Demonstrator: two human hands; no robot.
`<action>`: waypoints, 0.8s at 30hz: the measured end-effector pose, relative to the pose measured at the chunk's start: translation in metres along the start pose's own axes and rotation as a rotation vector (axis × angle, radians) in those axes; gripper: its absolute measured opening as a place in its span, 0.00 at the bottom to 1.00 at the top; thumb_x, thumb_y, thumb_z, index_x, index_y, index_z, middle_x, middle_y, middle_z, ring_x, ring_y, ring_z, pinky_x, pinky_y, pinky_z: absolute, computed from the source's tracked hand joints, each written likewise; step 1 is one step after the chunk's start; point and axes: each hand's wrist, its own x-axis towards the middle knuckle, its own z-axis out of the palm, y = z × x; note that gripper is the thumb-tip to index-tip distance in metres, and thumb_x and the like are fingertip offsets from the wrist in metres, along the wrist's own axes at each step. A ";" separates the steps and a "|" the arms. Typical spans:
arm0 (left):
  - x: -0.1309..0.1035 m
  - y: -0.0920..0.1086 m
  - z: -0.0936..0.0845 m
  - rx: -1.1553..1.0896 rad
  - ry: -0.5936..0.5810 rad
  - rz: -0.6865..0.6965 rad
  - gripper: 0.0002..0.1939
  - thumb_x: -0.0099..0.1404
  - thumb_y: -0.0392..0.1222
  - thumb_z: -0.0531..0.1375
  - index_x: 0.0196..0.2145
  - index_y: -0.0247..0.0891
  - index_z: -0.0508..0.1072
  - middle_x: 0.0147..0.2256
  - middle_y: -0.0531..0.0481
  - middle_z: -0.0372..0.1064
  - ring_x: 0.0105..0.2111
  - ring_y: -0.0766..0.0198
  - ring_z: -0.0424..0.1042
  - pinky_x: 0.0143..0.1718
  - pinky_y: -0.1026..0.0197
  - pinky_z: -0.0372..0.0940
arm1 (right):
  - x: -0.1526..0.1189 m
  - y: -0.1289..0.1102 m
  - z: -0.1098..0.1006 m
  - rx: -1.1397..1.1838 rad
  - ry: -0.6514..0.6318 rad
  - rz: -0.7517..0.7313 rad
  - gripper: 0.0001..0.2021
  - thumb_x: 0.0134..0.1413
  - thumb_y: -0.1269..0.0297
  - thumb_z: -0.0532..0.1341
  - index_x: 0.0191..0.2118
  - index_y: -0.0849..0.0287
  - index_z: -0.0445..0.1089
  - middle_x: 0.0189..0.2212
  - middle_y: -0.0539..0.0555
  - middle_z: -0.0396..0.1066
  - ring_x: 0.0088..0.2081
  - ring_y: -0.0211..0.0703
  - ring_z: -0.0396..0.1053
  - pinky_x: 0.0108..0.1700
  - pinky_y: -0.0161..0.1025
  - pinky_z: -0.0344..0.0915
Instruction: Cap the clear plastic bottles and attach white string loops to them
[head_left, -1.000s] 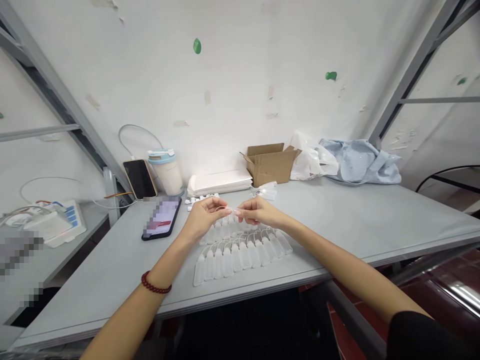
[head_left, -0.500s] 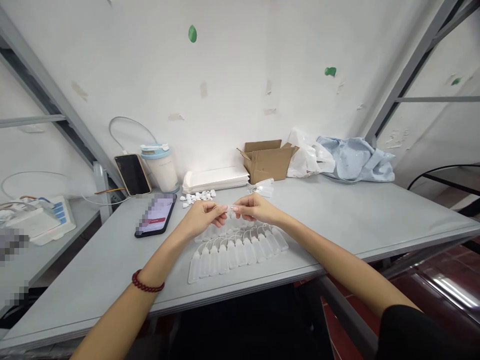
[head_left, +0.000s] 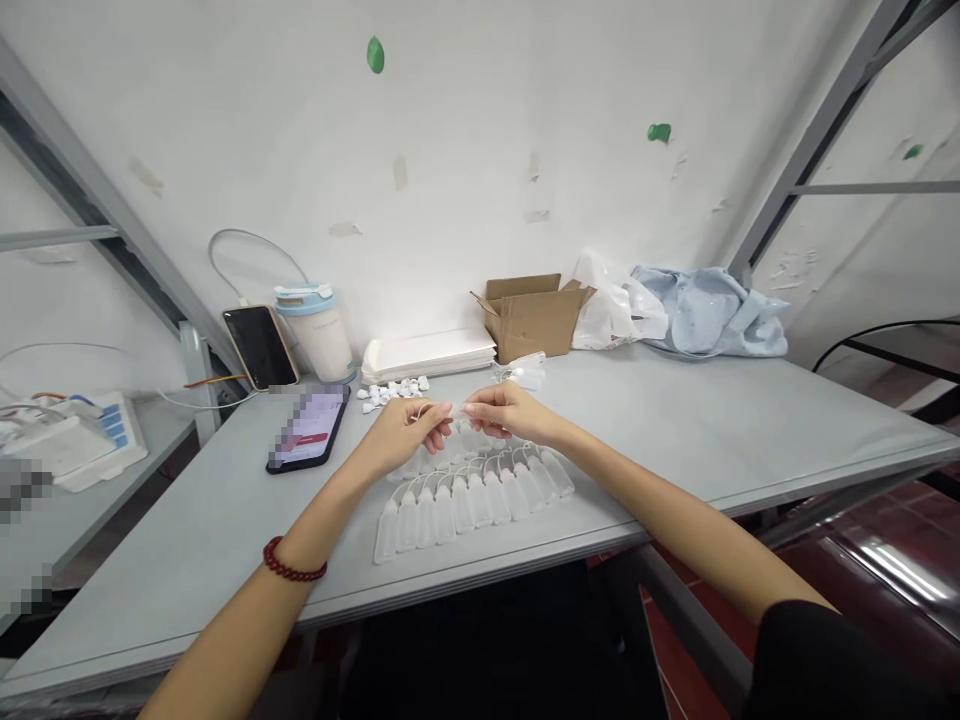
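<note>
Both hands meet fingertip to fingertip above the table, over rows of small translucent bottle-shaped pieces (head_left: 461, 505) with thin white cords at their tops. My left hand (head_left: 409, 430) is closed in a pinch, and a bit of thin white cord shows by its fingers. My right hand (head_left: 514, 412) pinches from the other side. Between them is a small translucent piece (head_left: 459, 412), largely covered by the fingers, so its exact kind is unclear. Behind the left hand lies a group of small white caps (head_left: 391, 392). More translucent pieces (head_left: 529, 372) lie beyond the right hand.
At the back stand a white stack (head_left: 427, 355), an open cardboard box (head_left: 532, 325), a white plastic bag (head_left: 615, 310) and light blue cloth (head_left: 701, 310). To the left are a phone (head_left: 309, 428), a second phone (head_left: 261, 347) and a lidded cup (head_left: 319, 335).
The view has shifted slightly. My fingertips still meet at the same spot, and the gap between the two hands looks a little wider. The rows on the table are unchanged.
</note>
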 end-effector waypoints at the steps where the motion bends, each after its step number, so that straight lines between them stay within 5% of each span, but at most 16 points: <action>1: -0.001 0.001 0.000 0.009 -0.010 0.021 0.19 0.60 0.54 0.56 0.25 0.33 0.73 0.21 0.48 0.71 0.22 0.63 0.71 0.28 0.61 0.68 | 0.000 0.000 0.000 -0.005 -0.001 0.004 0.16 0.53 0.55 0.58 0.23 0.63 0.65 0.13 0.45 0.56 0.15 0.28 0.52 0.19 0.30 0.48; 7: -0.003 0.006 0.002 0.033 0.056 0.141 0.15 0.55 0.48 0.61 0.35 0.35 0.73 0.33 0.47 0.73 0.27 0.63 0.71 0.33 0.59 0.68 | 0.001 0.003 0.000 -0.003 0.004 0.005 0.16 0.53 0.55 0.57 0.23 0.63 0.65 0.13 0.45 0.56 0.15 0.28 0.51 0.18 0.30 0.48; 11: -0.001 0.002 0.004 -0.011 0.065 0.101 0.20 0.56 0.51 0.61 0.41 0.34 0.71 0.29 0.49 0.72 0.26 0.62 0.72 0.31 0.59 0.68 | 0.001 0.000 0.000 -0.005 0.008 -0.003 0.17 0.53 0.54 0.57 0.23 0.63 0.64 0.13 0.44 0.55 0.15 0.28 0.52 0.18 0.30 0.48; 16: 0.001 -0.004 0.006 0.023 0.028 0.063 0.20 0.62 0.55 0.53 0.26 0.34 0.70 0.19 0.52 0.66 0.19 0.66 0.67 0.24 0.63 0.64 | 0.000 0.000 0.000 -0.051 0.024 -0.026 0.17 0.53 0.53 0.57 0.23 0.63 0.64 0.13 0.44 0.56 0.16 0.28 0.51 0.19 0.30 0.49; 24: -0.002 0.002 0.008 -0.009 0.064 0.130 0.16 0.59 0.52 0.59 0.33 0.34 0.72 0.29 0.48 0.71 0.26 0.64 0.71 0.31 0.61 0.68 | 0.002 0.003 0.002 -0.004 0.021 -0.013 0.19 0.52 0.52 0.58 0.21 0.62 0.60 0.15 0.45 0.56 0.15 0.27 0.52 0.18 0.30 0.48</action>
